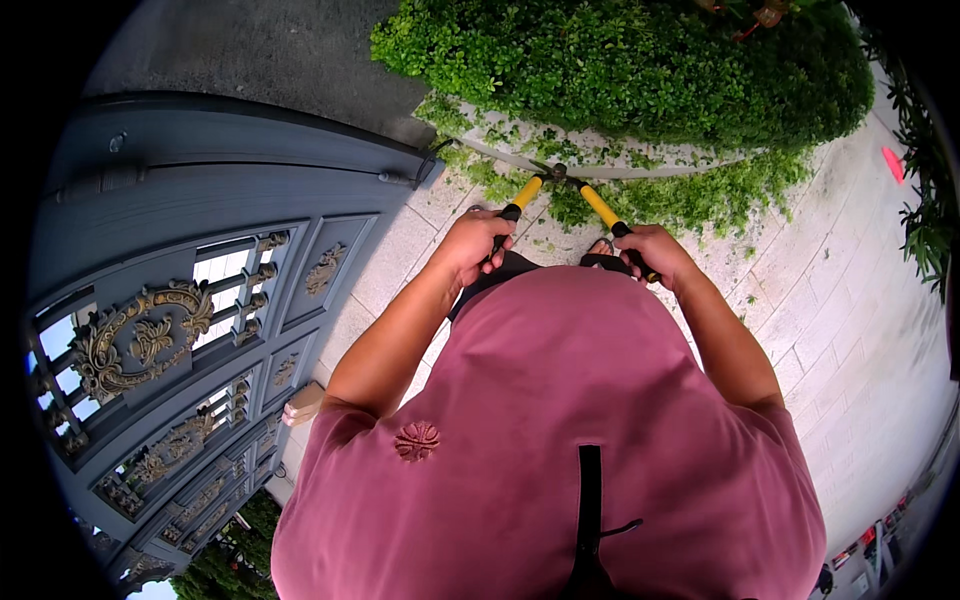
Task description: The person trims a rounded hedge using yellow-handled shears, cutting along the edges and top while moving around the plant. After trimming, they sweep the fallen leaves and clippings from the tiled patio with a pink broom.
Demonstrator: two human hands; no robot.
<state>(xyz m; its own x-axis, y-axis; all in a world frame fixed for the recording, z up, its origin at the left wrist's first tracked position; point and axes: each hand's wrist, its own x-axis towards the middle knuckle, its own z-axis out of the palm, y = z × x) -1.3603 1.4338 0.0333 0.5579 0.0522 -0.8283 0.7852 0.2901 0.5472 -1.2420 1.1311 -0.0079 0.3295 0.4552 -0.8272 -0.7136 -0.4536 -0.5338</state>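
My left hand (477, 241) grips one black handle end of a pair of hedge shears (559, 174) with yellow shafts. The other handle is held in my right hand (654, 253). Both handles spread apart in a V, and the pivot sits in front of me over the edge of a stone curb (645, 172). The blades point toward the curb and the hedge side; how far apart they stand is hard to make out. Beyond the curb grows a dense, rounded green hedge (622, 75). Leafy clippings (697, 199) cover the curb's top and the paving below it.
A grey metal gate (262, 157) with gilded ornaments runs along my left. Pale stone paving (825, 300) extends to the right. A cardboard box (303, 403) lies by the gate's foot. Dark-leaved plants (926, 240) and a red object (892, 164) are at the far right.
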